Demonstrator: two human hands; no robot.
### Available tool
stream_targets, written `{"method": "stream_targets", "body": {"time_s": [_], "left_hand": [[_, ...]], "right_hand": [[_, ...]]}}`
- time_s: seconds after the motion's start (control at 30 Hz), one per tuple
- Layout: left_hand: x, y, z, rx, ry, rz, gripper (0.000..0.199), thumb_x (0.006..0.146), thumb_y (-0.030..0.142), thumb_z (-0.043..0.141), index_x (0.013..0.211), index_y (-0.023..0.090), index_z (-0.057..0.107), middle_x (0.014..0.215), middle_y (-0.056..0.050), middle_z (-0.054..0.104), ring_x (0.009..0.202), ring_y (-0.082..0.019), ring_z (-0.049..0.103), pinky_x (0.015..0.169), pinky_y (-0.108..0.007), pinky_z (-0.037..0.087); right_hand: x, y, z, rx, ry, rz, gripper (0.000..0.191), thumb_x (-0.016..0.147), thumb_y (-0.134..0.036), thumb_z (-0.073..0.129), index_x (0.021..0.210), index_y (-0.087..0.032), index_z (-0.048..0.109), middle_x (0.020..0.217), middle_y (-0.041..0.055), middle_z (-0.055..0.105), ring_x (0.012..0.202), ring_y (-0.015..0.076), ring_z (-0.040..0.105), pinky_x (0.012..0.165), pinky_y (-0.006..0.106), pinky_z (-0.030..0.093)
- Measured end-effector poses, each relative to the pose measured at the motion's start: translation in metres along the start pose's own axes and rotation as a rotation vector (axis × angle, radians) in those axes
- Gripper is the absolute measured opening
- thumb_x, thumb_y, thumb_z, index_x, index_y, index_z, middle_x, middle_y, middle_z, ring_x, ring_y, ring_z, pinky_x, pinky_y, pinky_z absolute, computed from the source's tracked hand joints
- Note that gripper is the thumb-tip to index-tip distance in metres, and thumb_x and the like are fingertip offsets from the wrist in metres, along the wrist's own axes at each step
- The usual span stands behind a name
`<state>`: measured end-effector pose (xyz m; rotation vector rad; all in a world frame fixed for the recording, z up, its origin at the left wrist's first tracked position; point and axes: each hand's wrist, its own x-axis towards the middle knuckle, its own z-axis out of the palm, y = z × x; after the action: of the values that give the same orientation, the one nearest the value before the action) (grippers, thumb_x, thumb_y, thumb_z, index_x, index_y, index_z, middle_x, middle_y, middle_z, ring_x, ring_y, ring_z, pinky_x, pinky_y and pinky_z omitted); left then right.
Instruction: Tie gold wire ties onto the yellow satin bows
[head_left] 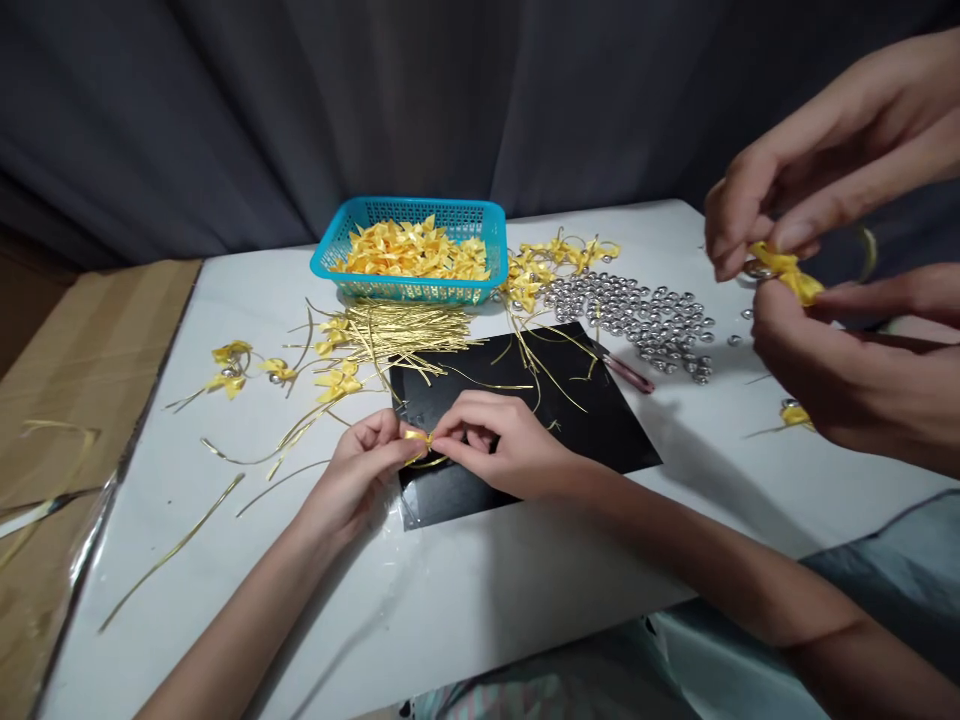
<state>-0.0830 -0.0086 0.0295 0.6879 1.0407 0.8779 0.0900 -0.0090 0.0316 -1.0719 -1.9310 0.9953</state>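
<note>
Over the left part of a black mat (600,420), my left hand (360,470) and my right hand (510,445) meet fingertip to fingertip. Between them is a small yellow ribbon piece (416,436), pinched by my left thumb and fingers. My right thumb and forefinger close on its other end, where a gold twist tie (431,463) seems to run; the fingers partly hide the join. Just beyond lies a thick bundle of gold ties (405,330). Yellow ribbon flowers (339,382) with ties attached rest left of the mat.
A blue basket (409,291) of yellow ribbon pieces stands at the back. Many silver beads (637,315) spread right of it, near a dark pinkish-handled tool (628,375). At right, another person's hands (832,180) hold a yellow ribbon flower (791,275). Cardboard (82,340) borders the left.
</note>
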Motion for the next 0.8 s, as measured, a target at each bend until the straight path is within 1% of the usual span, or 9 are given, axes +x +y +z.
{"method": "stream_targets", "body": {"time_s": [0.07, 0.17, 0.2, 0.27, 0.33, 0.47, 0.6, 0.73, 0.8], "left_hand": [[0.0000, -0.0001, 0.0001, 0.001, 0.007, 0.000, 0.042, 0.057, 0.008, 0.073, 0.047, 0.018, 0.034, 0.051, 0.004, 0.059, 0.051, -0.006, 0.050, 0.048, -0.013, 0.036], [-0.0007, 0.0001, 0.0003, -0.004, 0.024, 0.010, 0.042, 0.057, 0.008, 0.073, 0.047, 0.017, 0.033, 0.048, 0.006, 0.056, 0.051, -0.006, 0.050, 0.049, -0.013, 0.037], [-0.0010, 0.0003, 0.0004, 0.002, 0.029, 0.013, 0.042, 0.057, 0.009, 0.073, 0.047, 0.017, 0.033, 0.047, 0.007, 0.054, 0.051, -0.006, 0.050, 0.050, -0.013, 0.038], [-0.0015, 0.0004, 0.0009, 0.029, 0.036, 0.015, 0.041, 0.057, 0.009, 0.073, 0.047, 0.018, 0.034, 0.047, 0.006, 0.054, 0.051, -0.006, 0.050, 0.051, -0.014, 0.038], [-0.0017, 0.0001, 0.0013, 0.063, 0.040, 0.016, 0.040, 0.057, 0.010, 0.073, 0.047, 0.018, 0.034, 0.048, 0.006, 0.055, 0.052, -0.006, 0.051, 0.052, -0.015, 0.038], [-0.0015, -0.0016, 0.0007, 0.108, 0.044, 0.030, 0.040, 0.058, 0.012, 0.073, 0.049, 0.018, 0.034, 0.051, 0.005, 0.056, 0.053, -0.008, 0.051, 0.053, -0.017, 0.038], [-0.0019, -0.0031, -0.0004, 0.157, 0.032, 0.042, 0.040, 0.060, 0.014, 0.072, 0.050, 0.019, 0.033, 0.058, 0.002, 0.062, 0.055, -0.009, 0.052, 0.053, -0.019, 0.038], [-0.0027, -0.0029, 0.0005, 0.171, 0.015, 0.039, 0.040, 0.059, 0.013, 0.073, 0.050, 0.018, 0.035, 0.055, 0.003, 0.060, 0.054, -0.008, 0.050, 0.052, -0.017, 0.037], [-0.0030, -0.0020, 0.0006, 0.188, 0.013, 0.024, 0.035, 0.059, 0.015, 0.075, 0.053, 0.018, 0.040, 0.056, 0.003, 0.059, 0.055, -0.008, 0.051, 0.053, -0.017, 0.037]], "right_hand": [[-0.0006, -0.0008, 0.0020, 0.029, 0.033, 0.051, 0.010, 0.079, -0.022, 0.060, 0.074, -0.013, 0.062, 0.078, 0.0002, 0.056, 0.048, 0.0021, 0.038, 0.049, 0.018, 0.035], [-0.0006, -0.0035, 0.0028, 0.087, 0.041, 0.197, 0.014, 0.076, -0.025, 0.062, 0.083, -0.014, 0.058, 0.086, 0.0011, 0.056, 0.047, 0.0006, 0.040, 0.045, 0.016, 0.035], [-0.0002, -0.0045, 0.0026, 0.134, 0.011, 0.269, 0.016, 0.076, -0.026, 0.062, 0.085, -0.014, 0.057, 0.085, 0.0009, 0.056, 0.046, 0.0006, 0.041, 0.043, 0.016, 0.034], [0.0008, -0.0057, 0.0023, 0.266, -0.074, 0.412, 0.017, 0.077, -0.027, 0.061, 0.085, -0.014, 0.054, 0.076, -0.0012, 0.054, 0.044, 0.0014, 0.043, 0.039, 0.015, 0.033], [0.0018, -0.0055, 0.0023, 0.372, -0.133, 0.490, 0.015, 0.078, -0.026, 0.060, 0.079, -0.014, 0.053, 0.065, -0.0042, 0.050, 0.041, 0.0022, 0.044, 0.037, 0.015, 0.033], [0.0030, -0.0024, 0.0019, 0.417, -0.157, 0.517, 0.013, 0.078, -0.024, 0.061, 0.079, -0.014, 0.053, 0.056, -0.0063, 0.047, 0.039, 0.0027, 0.044, 0.036, 0.014, 0.036], [0.0041, -0.0016, -0.0020, 0.454, -0.242, 0.568, 0.015, 0.077, -0.024, 0.063, 0.079, -0.014, 0.052, 0.054, -0.0067, 0.048, 0.037, 0.0031, 0.044, 0.035, 0.014, 0.039], [0.0043, -0.0040, -0.0051, 0.389, -0.282, 0.535, 0.010, 0.083, -0.022, 0.054, 0.078, -0.014, 0.050, 0.051, -0.0080, 0.043, 0.039, 0.0028, 0.041, 0.036, 0.013, 0.037], [0.0038, -0.0044, -0.0050, 0.324, -0.287, 0.504, 0.009, 0.085, -0.022, 0.050, 0.080, -0.014, 0.051, 0.052, -0.0082, 0.040, 0.040, 0.0030, 0.039, 0.036, 0.013, 0.034]]}}
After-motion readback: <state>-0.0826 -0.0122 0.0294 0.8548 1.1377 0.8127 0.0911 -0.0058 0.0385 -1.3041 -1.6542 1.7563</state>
